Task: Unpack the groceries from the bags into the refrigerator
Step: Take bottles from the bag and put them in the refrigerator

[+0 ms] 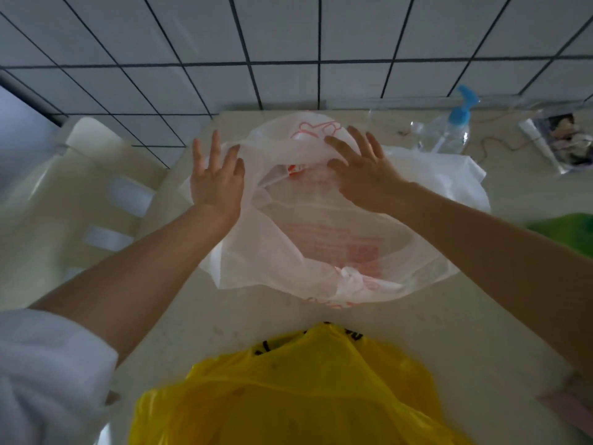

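bag (321, 239) mid worktop (449, 332); 2nd bag (288, 396) in front, bottle (451, 131) behind-right by wall (288, 33), chair (64, 194) left.

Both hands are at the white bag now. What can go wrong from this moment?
1. The white bag is thin and limp. Both the left hand and right hand are open on it, so the mouth may collapse and hide the red item inside.
2. The yellow bag lies at the near counter edge and might slide off.
3. The pump bottle stands close behind; a sweeping arm could topple it.
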